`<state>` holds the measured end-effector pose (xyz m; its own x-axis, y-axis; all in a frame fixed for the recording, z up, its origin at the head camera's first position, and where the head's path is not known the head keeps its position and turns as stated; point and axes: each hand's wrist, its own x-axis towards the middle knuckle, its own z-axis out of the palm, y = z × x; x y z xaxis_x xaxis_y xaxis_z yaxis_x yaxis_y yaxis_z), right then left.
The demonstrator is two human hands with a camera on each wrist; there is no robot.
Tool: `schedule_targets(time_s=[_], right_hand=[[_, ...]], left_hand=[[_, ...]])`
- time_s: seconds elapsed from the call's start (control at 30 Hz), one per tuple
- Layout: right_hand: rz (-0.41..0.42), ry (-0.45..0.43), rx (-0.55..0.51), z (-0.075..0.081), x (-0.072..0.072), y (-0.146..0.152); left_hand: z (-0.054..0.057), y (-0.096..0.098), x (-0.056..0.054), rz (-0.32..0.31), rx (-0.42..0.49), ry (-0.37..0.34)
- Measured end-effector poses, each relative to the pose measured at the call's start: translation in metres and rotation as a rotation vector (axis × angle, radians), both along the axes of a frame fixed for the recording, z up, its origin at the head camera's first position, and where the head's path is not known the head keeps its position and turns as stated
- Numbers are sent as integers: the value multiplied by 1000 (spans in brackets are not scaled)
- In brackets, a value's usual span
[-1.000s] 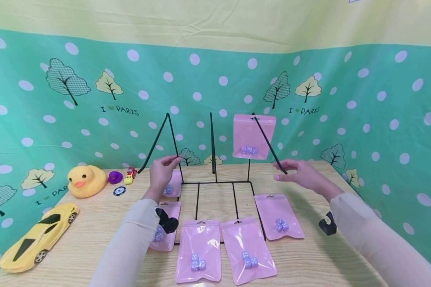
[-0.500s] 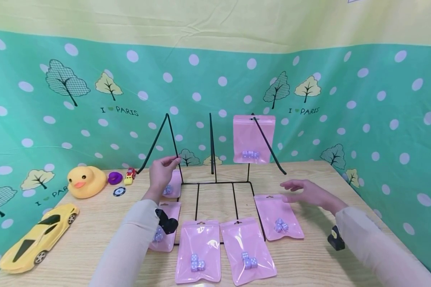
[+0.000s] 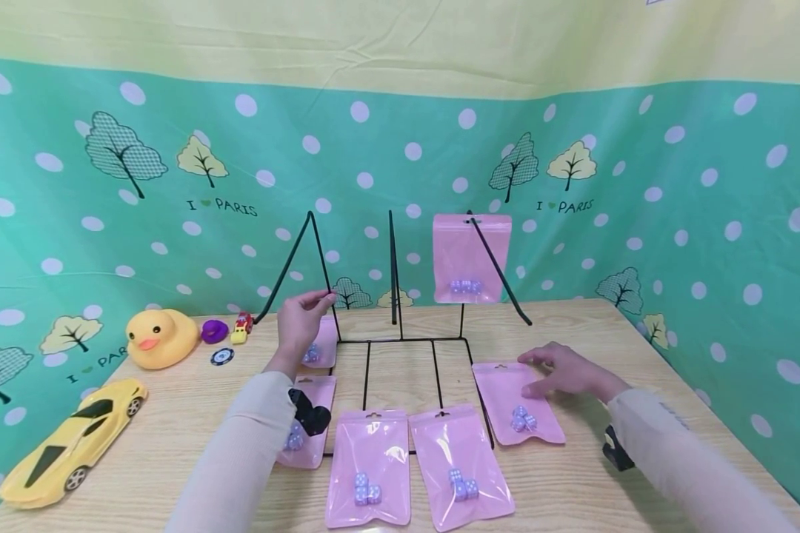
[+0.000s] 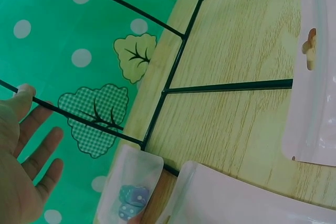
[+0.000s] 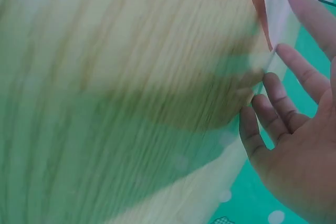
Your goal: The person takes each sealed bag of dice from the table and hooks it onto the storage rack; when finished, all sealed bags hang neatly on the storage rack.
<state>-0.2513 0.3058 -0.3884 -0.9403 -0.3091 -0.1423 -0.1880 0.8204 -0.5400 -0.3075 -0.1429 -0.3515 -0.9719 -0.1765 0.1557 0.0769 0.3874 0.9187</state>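
My left hand (image 3: 300, 326) pinches a thin upright of the black wire rack (image 3: 400, 340), thumb against the rod in the left wrist view. The rack's base lies on the table, and arms slope forward from its uprights. From the right-hand arm hangs a pink zip bag (image 3: 471, 255) with several dice at its bottom. My right hand (image 3: 567, 370) is over the upper right edge of another pink bag of dice (image 3: 507, 422). Its thumb and fingers are spread apart there; in the right wrist view the fingertips (image 5: 270, 80) meet the bag's edge (image 5: 275, 9).
Two pink bags, one on the left (image 3: 373, 451) and one on the right (image 3: 463, 444), lie at the front. Two more lie left of the rack, partly behind my left arm. A rubber duck (image 3: 167, 337), a purple duck (image 3: 214, 331), a chip (image 3: 222, 356) and a yellow car (image 3: 73, 440) stand left.
My right hand has left the end of the right rack arm and come down to the bag lying at right. The hanging bag has settled slightly lower. My left hand stays put.
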Motion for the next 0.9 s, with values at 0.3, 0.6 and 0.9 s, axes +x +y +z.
schedule_targets(time_s=[0.3, 0.6, 0.9], right_hand=[[-21, 12, 51, 2, -2, -9], [-13, 17, -19, 2, -8, -12], [-14, -47, -60, 0, -8, -11]], left_hand=[[-1, -1, -1, -9, -2, 2], [-2, -1, -3, 4, -9, 9], [-2, -1, -3, 2, -14, 13]])
